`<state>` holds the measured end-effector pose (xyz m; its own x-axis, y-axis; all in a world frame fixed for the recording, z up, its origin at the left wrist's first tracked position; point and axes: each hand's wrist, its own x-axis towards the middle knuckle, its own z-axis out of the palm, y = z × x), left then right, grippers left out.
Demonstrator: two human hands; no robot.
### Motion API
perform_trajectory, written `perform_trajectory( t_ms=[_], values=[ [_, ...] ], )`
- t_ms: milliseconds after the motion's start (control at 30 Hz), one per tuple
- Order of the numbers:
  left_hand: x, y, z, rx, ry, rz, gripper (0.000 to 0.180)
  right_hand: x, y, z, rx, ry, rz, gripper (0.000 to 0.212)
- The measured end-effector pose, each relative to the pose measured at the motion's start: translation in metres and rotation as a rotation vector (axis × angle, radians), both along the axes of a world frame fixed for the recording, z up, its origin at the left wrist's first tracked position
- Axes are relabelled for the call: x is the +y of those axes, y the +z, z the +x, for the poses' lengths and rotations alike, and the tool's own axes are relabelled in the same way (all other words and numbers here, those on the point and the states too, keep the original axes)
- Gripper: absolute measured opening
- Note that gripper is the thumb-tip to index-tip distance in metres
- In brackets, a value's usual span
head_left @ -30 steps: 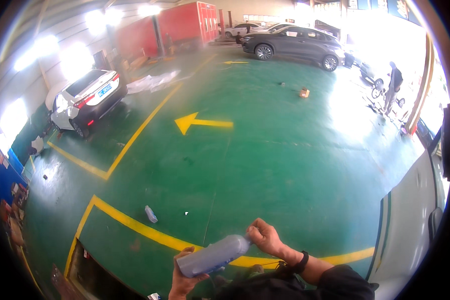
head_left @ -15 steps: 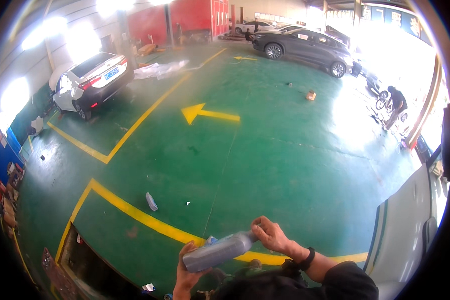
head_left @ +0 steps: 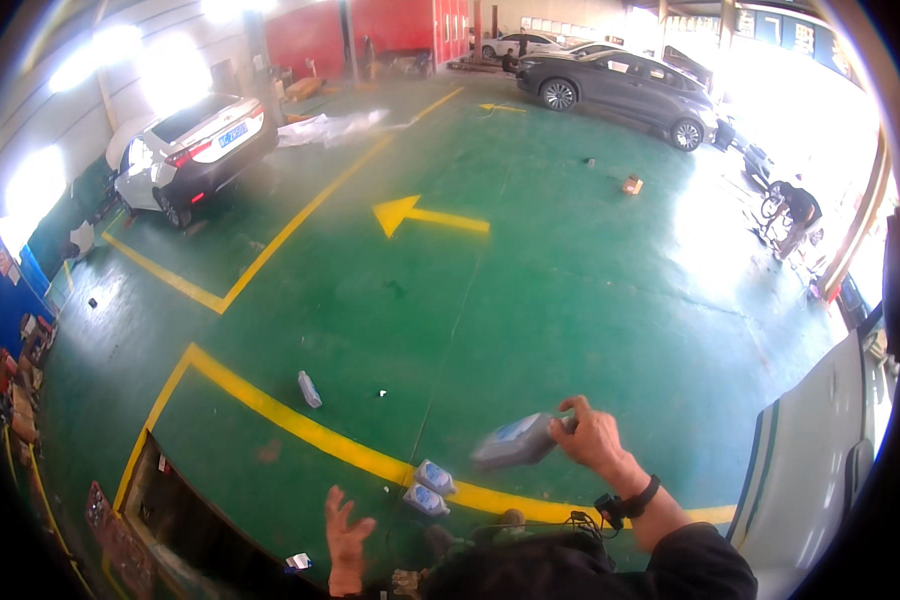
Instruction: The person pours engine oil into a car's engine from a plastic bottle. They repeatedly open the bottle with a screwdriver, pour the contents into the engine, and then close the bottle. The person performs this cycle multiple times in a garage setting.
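Note:
My right hand (head_left: 588, 436) is closed round the neck end of a grey plastic bottle (head_left: 515, 443) with a pale blue and white label. The bottle hangs tilted above the green floor, its base toward the left, slightly blurred. Lower and to the left, my left hand (head_left: 347, 535) is held up empty, with its fingers apart. Between the hands, two similar grey bottles (head_left: 427, 498) are side by side on the floor at the yellow line. One more grey bottle (head_left: 310, 389) lies on its side farther off to the left.
A dark pit (head_left: 185, 515) opens in the floor at the lower left. A pale vehicle door (head_left: 810, 440) stands close on the right. A white car (head_left: 185, 160) and a dark grey car (head_left: 620, 95) are parked farther away. Someone (head_left: 798, 215) bends over at the far right.
My left hand has let go of the grey bottle and opened. My right hand has moved it up and to the right, so two bottles on the floor now show fully.

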<state>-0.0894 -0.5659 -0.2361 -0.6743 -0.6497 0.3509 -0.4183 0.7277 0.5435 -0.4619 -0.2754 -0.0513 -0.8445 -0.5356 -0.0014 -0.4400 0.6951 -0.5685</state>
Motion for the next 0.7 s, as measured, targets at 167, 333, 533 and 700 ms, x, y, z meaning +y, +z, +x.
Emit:
perform_trajectory(
  t_ms=[167,333,533,700],
  values=[
    [-0.007,-0.135,0.167,-0.902,0.207,-0.665,0.038,0.043,-0.030,-0.039,0.159,-0.166,0.233,0.046],
    [0.058,-0.140,0.248,-1.144,0.145,-0.469,0.020,0.114,-0.035,-0.067,0.229,-0.296,0.244,0.040],
    [0.131,-0.156,0.293,-1.267,0.164,-0.259,0.012,0.116,-0.047,-0.079,0.212,-0.296,0.391,0.043],
    [0.160,-0.182,0.277,-1.185,0.254,-0.038,0.012,0.093,-0.050,-0.079,0.264,-0.252,0.429,0.045]
  ],
)
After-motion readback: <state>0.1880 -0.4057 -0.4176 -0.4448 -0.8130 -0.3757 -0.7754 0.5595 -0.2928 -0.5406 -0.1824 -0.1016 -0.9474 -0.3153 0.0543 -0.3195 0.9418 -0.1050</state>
